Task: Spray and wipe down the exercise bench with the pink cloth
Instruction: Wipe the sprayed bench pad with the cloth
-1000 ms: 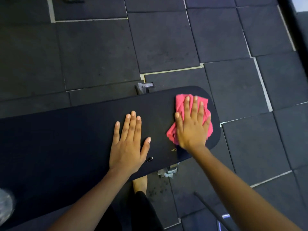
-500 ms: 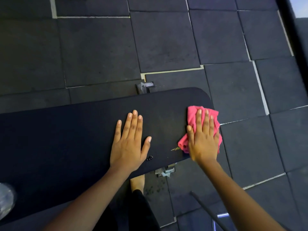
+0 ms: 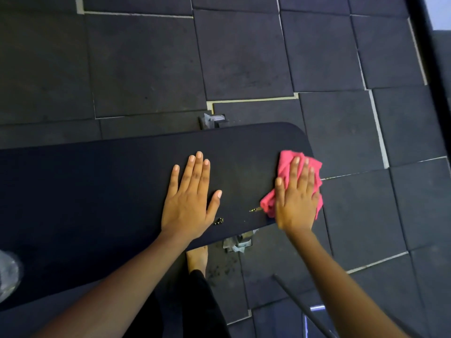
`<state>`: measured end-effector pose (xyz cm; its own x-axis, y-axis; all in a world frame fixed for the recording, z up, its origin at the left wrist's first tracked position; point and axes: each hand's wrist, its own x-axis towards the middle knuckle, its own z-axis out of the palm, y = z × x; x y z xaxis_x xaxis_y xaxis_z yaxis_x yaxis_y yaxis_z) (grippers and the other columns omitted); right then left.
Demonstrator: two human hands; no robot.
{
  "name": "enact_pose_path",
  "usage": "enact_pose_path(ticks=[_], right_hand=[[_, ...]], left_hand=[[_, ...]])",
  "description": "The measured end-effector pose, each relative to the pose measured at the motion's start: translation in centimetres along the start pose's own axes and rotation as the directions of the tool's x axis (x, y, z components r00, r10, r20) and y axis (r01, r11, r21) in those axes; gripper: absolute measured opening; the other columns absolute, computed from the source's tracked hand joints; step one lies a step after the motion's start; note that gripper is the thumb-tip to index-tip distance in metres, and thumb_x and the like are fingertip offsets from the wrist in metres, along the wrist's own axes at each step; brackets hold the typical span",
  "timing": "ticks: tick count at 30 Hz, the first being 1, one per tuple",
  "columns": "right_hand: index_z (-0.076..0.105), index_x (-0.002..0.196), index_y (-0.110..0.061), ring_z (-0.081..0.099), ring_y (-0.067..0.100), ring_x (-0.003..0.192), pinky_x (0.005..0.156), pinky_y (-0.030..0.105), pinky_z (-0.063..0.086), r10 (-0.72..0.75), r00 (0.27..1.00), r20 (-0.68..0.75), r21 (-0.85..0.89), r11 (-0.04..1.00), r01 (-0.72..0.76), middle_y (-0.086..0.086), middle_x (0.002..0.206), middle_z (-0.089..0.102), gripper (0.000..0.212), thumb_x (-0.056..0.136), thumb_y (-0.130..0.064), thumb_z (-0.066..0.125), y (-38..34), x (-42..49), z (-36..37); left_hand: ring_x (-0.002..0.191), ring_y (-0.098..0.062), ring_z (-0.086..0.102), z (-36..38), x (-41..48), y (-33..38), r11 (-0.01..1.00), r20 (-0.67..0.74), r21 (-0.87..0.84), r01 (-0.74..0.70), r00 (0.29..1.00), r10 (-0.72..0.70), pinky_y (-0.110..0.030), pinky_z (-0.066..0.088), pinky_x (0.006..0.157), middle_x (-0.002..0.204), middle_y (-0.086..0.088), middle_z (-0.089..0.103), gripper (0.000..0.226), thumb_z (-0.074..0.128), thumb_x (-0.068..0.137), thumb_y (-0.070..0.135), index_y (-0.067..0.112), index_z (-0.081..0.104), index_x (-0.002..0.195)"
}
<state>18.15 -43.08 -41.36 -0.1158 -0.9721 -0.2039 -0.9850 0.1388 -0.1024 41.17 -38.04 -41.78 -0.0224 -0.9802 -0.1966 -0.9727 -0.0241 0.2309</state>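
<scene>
The black padded exercise bench (image 3: 102,191) runs from the left edge to a rounded end at the right. The pink cloth (image 3: 288,164) lies crumpled at that right end, partly over the bench's edge. My right hand (image 3: 296,196) presses flat on the cloth with straight fingers. My left hand (image 3: 189,201) rests flat on the bench pad to the left of the cloth, fingers straight. Small yellowish specks (image 3: 255,210) sit on the pad between my hands near the front edge.
Dark rubber floor tiles (image 3: 244,57) surround the bench. Metal bench feet (image 3: 212,120) show behind and below the pad. My bare foot (image 3: 197,258) stands under the front edge. A blurred clear object (image 3: 8,272) sits at the far left. A dark bar (image 3: 300,306) crosses the lower right.
My right hand has slid the pink cloth rightward and toward me, to the bench's right end. My left hand has stayed in place.
</scene>
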Motion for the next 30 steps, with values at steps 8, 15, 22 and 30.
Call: enact_pose_path(ticks=[8,15,22,30], right_hand=[[0.007,0.157,-0.021,0.002,0.023,0.152,0.120,0.051,0.006,-0.106,0.994,-0.009,-0.012,0.994,0.106,0.001,0.165,0.004,0.065,0.099,-0.051,0.012,0.5,-1.4,0.9],[0.007,0.157,-0.020,0.002,0.027,0.151,0.120,0.056,0.006,0.074,0.995,-0.071,0.082,0.994,-0.068,0.005,0.165,0.004,0.065,0.100,-0.050,0.011,-3.2,-1.1,1.7],[0.011,0.156,-0.021,0.003,0.022,0.151,0.120,0.051,0.006,-0.228,0.974,-0.019,0.015,0.974,0.228,0.002,0.164,0.008,0.061,0.101,-0.047,0.015,-4.6,-4.2,2.2],[0.011,0.156,-0.020,0.002,0.025,0.151,0.120,0.045,-0.004,-0.245,0.968,-0.058,0.005,0.969,0.245,0.003,0.164,0.006,0.060,0.102,-0.045,0.019,-9.8,-6.7,3.5]], left_hand=[[0.150,-0.022,0.006,0.1,-0.1,-0.3,0.999,-0.028,-0.043,-0.014,1.000,0.013,-0.048,0.008,0.121,0.161,-0.011,0.010,0.068,0.025,0.099,0.047,0.007,0.015,0.152],[0.148,-0.020,0.016,-0.9,-3.0,-3.5,0.995,-0.066,-0.096,-0.032,0.998,0.026,-0.054,0.009,0.119,0.159,-0.006,0.021,0.059,0.030,0.099,0.041,0.011,0.030,0.150],[0.149,-0.019,0.010,-0.8,-6.3,-7.4,0.999,-0.025,0.007,-0.045,0.999,0.046,-0.051,0.006,0.120,0.161,-0.004,0.014,0.062,0.028,0.098,0.044,0.014,0.023,0.152],[0.149,-0.020,0.013,-0.7,-6.5,-7.3,0.999,-0.063,-0.005,-0.034,0.997,0.034,-0.052,0.009,0.120,0.161,-0.005,0.017,0.061,0.030,0.099,0.043,0.013,0.023,0.152]])
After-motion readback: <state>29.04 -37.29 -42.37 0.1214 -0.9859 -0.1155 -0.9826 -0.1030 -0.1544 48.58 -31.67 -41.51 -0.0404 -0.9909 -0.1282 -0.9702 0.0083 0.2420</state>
